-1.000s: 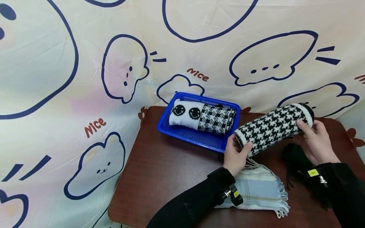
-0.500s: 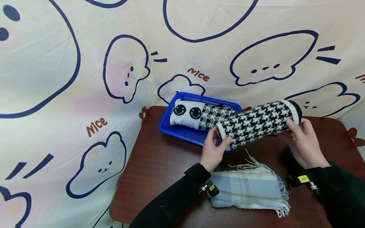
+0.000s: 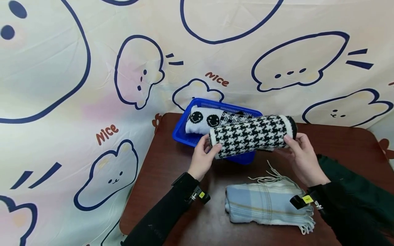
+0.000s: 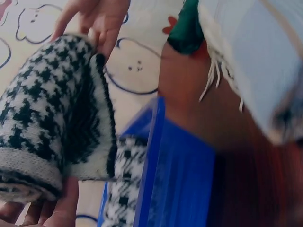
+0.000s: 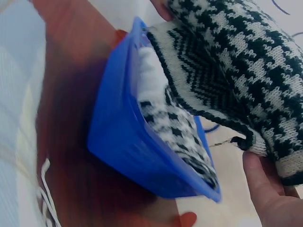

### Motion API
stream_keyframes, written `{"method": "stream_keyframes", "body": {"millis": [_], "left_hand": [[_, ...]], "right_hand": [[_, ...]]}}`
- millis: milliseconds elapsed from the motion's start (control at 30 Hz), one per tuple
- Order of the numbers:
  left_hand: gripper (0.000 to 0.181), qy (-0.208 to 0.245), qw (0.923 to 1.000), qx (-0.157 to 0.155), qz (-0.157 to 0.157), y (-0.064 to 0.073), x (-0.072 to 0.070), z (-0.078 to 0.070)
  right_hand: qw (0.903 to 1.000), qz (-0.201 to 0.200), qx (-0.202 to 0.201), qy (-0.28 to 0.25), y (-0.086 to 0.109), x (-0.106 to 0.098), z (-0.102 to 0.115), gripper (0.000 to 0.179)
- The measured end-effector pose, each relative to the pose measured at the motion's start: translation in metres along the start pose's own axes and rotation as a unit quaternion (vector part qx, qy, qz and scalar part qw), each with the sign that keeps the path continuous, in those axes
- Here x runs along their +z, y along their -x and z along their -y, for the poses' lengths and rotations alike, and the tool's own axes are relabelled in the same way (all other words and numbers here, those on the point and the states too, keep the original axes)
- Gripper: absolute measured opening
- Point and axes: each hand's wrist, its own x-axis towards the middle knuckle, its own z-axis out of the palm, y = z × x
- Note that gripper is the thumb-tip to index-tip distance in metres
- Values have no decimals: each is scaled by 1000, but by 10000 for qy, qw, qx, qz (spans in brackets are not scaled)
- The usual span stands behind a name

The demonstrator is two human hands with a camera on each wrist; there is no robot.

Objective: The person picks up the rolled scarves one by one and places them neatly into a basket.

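A rolled houndstooth knit scarf (image 3: 252,136), black and white, is held up between both hands. My left hand (image 3: 201,159) grips its left end, thumb on the near side. At the right end my right hand (image 3: 304,159) pinches it, its thumb also in front. In the head view the roll overlaps the blue plastic basket (image 3: 246,158). A loose flap (image 5: 203,71) of the scarf hangs from the roll's underside in the right wrist view. Inside the basket lies a white scarf (image 3: 200,125) with black smiley faces and a checked section, partly covered by the roll.
A folded light blue plaid scarf (image 3: 261,203) with cream fringe lies on the brown table (image 3: 163,164), in front of the basket. Dark green fabric (image 3: 354,181) lies at the right, partly behind the right forearm. A cartoon-printed cloth (image 3: 234,61) hangs behind the table.
Both hands have carried the rolled houndstooth scarf leftward, from right of the basket to over its front right part, levelling it somewhat. The plaid scarf is more exposed.
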Motion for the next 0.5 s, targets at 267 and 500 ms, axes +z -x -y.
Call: {"method": "stream_keyframes", "body": {"millis": [267, 500], "left_hand": [[57, -383, 9992, -140, 48, 1, -38, -6], [57, -783, 9966, -249, -20, 3, -62, -10]], "right_hand": [[9986, -180, 310, 391, -5, 26, -17, 18], [9981, -162, 466, 358, -8, 46, -29, 19]]}}
